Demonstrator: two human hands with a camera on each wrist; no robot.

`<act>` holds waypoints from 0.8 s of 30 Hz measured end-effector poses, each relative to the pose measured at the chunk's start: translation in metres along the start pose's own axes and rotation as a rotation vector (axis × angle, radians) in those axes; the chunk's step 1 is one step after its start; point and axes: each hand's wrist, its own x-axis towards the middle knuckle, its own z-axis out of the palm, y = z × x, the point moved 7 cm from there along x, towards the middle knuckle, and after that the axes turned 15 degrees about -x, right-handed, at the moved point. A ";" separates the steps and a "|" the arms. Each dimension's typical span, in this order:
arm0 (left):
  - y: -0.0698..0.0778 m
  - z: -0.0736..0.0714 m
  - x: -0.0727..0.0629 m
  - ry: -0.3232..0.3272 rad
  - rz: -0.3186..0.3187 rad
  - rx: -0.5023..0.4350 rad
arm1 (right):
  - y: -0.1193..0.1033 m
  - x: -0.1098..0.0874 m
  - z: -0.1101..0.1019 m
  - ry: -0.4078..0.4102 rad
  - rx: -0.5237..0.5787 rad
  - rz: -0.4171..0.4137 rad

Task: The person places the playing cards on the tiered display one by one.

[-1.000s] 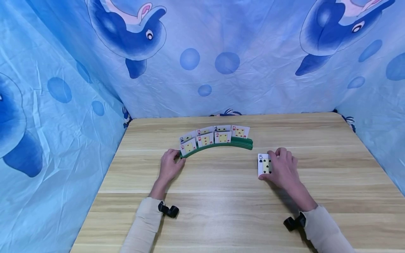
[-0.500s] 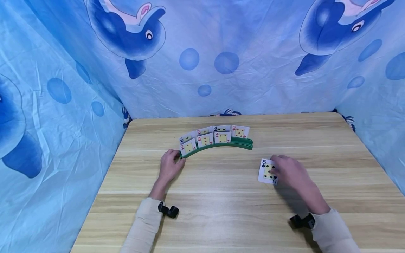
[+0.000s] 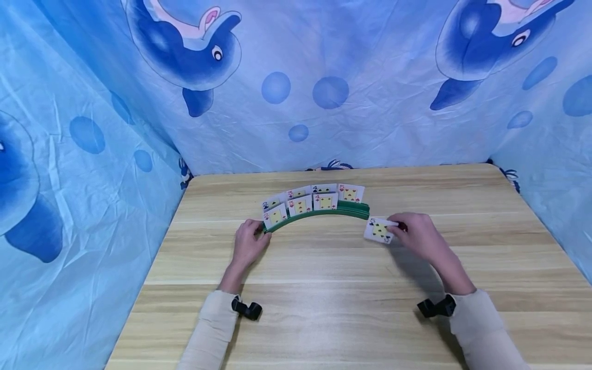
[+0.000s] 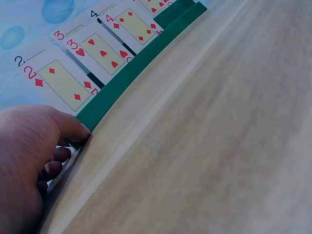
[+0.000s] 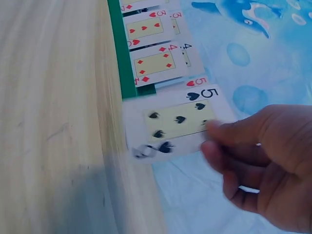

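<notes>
A curved green card holder stands on the table with playing cards upright in two rows. Its front row shows the two of diamonds, three of hearts and four of diamonds; behind them are more cards, with the five of hearts at the right. My left hand grips the holder's left end between thumb and fingers. Between thumb and fingertips, my right hand pinches the five of spades by its right edge, face up, tilted, just off the holder's right end.
The wooden table reaches back to a blue dolphin-print cloth that hangs behind and at both sides. A black camera is strapped on the left wrist and another on the right.
My right hand has picked the five of spades up from the table, first drawing it nearer, then moving it left and away towards the holder's right end. The left hand stays put.
</notes>
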 end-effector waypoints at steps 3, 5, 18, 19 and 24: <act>-0.001 0.001 -0.001 -0.002 -0.005 -0.003 | 0.002 0.013 0.002 0.089 0.075 0.038; -0.002 0.001 -0.001 -0.005 -0.009 -0.001 | 0.002 0.022 0.004 0.145 0.115 0.049; -0.001 0.000 0.000 -0.009 -0.017 -0.001 | -0.007 0.058 0.014 0.323 0.199 0.024; -0.001 0.000 0.000 -0.008 -0.016 -0.001 | -0.007 0.059 0.015 0.318 0.205 0.026; 0.000 0.000 0.000 0.000 -0.008 0.000 | -0.005 0.062 0.024 0.273 0.212 0.045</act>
